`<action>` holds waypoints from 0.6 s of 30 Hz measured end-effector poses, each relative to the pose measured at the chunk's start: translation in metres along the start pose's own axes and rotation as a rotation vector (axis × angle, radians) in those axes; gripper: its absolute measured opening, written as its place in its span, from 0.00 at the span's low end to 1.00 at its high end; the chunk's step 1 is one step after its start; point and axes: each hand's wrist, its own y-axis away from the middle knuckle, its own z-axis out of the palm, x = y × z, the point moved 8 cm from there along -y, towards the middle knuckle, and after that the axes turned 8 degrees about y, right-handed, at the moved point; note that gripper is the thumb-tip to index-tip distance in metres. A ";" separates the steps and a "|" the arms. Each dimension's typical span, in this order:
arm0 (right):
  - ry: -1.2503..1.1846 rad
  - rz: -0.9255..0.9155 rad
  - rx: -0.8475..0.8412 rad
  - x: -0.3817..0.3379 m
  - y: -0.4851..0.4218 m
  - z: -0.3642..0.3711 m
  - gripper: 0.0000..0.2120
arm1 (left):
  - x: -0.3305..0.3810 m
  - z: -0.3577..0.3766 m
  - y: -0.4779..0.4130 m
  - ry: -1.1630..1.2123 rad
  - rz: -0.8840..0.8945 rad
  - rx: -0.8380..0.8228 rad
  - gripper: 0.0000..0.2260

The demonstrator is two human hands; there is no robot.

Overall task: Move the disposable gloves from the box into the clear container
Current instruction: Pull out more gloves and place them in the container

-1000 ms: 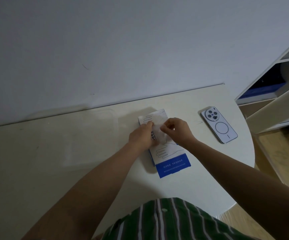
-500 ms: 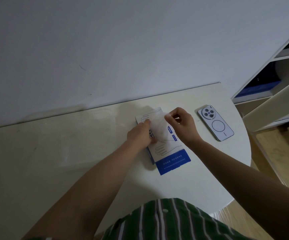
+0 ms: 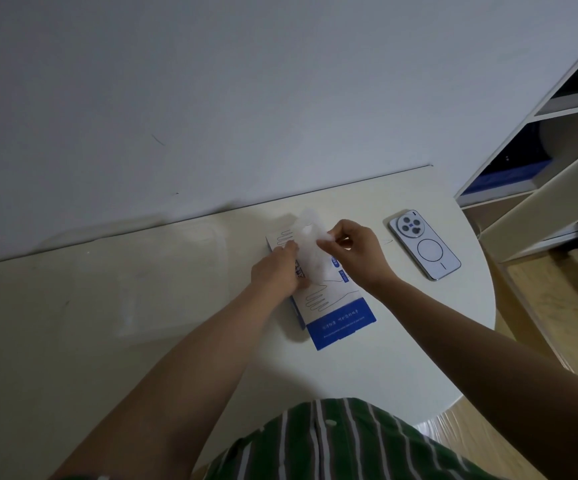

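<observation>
Head view, glove (image 3: 310, 252) pinched in right hand (image 3: 356, 252)

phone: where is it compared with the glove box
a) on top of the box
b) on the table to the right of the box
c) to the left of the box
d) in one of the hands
b: the phone lies flat, cameras up, on the table, to the right of the box and apart from it; neither hand touches it.

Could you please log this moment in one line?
right hand: pinches glove above box | left hand: on box | clear container: beside box
</observation>
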 end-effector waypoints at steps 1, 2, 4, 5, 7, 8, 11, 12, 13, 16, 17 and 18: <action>-0.037 0.006 0.007 0.000 0.001 -0.002 0.08 | 0.000 0.000 -0.001 -0.002 -0.001 0.001 0.29; -0.081 0.012 0.020 0.000 0.002 -0.006 0.08 | 0.000 0.001 -0.001 -0.007 -0.002 0.002 0.29; -0.161 0.034 0.045 -0.002 0.001 -0.014 0.09 | -0.001 0.001 -0.003 -0.021 -0.012 -0.003 0.31; -0.188 0.044 0.062 -0.001 0.000 -0.018 0.10 | 0.000 0.001 -0.003 -0.028 -0.019 -0.008 0.31; -0.230 0.055 0.089 0.001 -0.003 -0.025 0.10 | 0.000 0.002 -0.005 -0.044 -0.025 -0.016 0.32; -0.239 0.062 0.083 0.004 -0.003 -0.026 0.09 | 0.000 0.003 -0.005 -0.050 -0.025 -0.017 0.32; -0.171 0.149 -0.007 0.025 -0.004 -0.018 0.10 | 0.000 0.003 -0.005 -0.060 -0.022 -0.009 0.30; -0.151 0.184 -0.017 0.033 -0.004 -0.017 0.11 | -0.001 0.004 -0.005 -0.065 -0.020 -0.011 0.29; -0.148 0.207 0.003 0.039 -0.005 -0.019 0.12 | -0.001 0.005 -0.005 -0.067 -0.019 -0.015 0.29; -0.275 0.233 0.124 0.038 -0.009 -0.039 0.12 | -0.001 0.005 -0.006 -0.049 -0.013 -0.017 0.30; -0.336 0.230 0.162 0.033 -0.010 -0.048 0.10 | -0.001 0.006 -0.006 -0.052 -0.015 -0.020 0.30; -0.389 0.222 0.197 0.028 -0.012 -0.056 0.08 | -0.001 0.007 -0.007 -0.055 -0.018 -0.023 0.31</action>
